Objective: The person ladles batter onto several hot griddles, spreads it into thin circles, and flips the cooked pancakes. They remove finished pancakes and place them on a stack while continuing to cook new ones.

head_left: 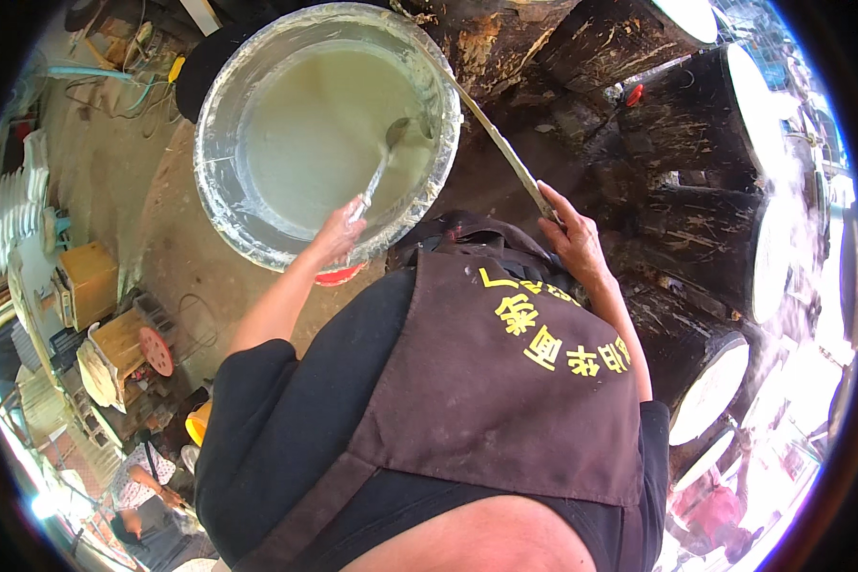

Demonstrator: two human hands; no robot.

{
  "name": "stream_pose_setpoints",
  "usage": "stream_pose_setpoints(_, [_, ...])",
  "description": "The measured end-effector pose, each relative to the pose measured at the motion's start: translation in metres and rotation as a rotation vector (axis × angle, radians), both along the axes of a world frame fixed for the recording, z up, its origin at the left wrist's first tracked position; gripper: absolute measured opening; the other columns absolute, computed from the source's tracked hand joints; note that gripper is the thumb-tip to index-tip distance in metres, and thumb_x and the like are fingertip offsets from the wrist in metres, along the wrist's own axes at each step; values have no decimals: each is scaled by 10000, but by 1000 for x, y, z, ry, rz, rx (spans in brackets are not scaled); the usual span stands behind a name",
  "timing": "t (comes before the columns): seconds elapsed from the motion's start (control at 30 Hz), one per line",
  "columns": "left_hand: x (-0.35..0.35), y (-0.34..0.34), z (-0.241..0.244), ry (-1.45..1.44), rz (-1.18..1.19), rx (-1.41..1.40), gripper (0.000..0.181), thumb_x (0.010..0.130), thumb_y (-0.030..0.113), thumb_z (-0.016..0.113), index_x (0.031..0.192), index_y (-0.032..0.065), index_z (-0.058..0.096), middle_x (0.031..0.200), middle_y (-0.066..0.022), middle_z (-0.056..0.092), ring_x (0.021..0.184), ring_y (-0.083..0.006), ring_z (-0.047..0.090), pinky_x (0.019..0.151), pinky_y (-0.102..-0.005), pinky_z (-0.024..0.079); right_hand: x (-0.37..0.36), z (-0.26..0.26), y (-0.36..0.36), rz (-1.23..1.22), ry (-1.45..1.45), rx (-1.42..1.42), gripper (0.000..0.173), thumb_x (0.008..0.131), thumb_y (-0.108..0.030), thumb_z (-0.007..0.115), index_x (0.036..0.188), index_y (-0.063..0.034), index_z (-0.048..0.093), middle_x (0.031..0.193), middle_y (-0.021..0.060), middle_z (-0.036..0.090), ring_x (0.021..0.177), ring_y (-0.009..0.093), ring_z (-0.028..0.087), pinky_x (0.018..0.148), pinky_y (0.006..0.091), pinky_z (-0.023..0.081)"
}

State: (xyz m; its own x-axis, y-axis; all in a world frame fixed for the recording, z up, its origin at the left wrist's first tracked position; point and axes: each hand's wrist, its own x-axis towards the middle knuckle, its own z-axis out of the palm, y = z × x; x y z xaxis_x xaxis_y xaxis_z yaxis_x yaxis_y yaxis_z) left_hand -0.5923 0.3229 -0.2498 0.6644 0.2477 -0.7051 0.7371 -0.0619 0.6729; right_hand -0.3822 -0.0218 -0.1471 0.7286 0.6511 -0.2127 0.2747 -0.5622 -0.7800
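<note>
My left hand (339, 230) grips the handle of a ladle (379, 175) over the near rim of a large round tub (218, 143). The ladle's bowl dips into pale, milky liquid (314, 129) inside the tub, and its lower part is hard to make out. A whitish coating streaks the tub's wall and rim. To the right, my right hand (575, 232) is closed around the lower end of a long, thin stick (497, 136). From there the stick slants up and left, passing the tub's right rim.
Dark, charred-looking barrel-shaped vessels (686, 129) with bright pale tops curve along the right, with steam beyond. A red object (339, 275) shows under the tub's near rim. Wooden boxes (89, 286) stand on the left. Another person (139, 475) bends at the lower left.
</note>
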Motion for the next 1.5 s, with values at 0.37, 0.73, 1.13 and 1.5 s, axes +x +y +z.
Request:
stream_pose_setpoints(0.37, [-54, -142, 112, -321, 886, -1645, 351, 1018, 314, 386, 1349, 204, 421, 537, 74, 277, 366, -21, 266, 336, -181, 263, 19, -34, -75, 221, 158, 82, 488, 848, -47, 610, 1323, -120, 521, 951, 128, 685, 802, 267, 652, 734, 326, 509])
stream_pose_setpoints(0.73, [-24, -191, 264, -908, 774, -537, 419, 1020, 242, 391, 1432, 237, 310, 673, 10, 388, 413, -28, 325, 280, -158, 287, 70, 12, -74, 367, 621, 150, 490, 839, -11, 572, 1324, -77, 533, 702, -4, 570, 500, 49, 470, 461, 225, 413])
stream_pose_setpoints(1.13, [33, -166, 204, -725, 1012, -922, 335, 1019, 222, 392, 1352, 251, 413, 692, 0, 399, 450, -37, 363, 294, -175, 334, 105, 28, 17, 505, -329, 414, 569, 811, 9, 627, 1351, -110, 493, 884, 172, 654, 682, 151, 609, 678, 304, 511])
stream_pose_setpoints(1.5, [215, -103, 231, -496, 477, -854, 446, 1002, 205, 435, 1430, 229, 311, 674, 5, 378, 421, -32, 314, 287, -176, 309, 178, 41, -60, -214, 98, 277, 508, 827, -11, 624, 1312, -136, 543, 826, 86, 675, 654, 141, 629, 639, 281, 504])
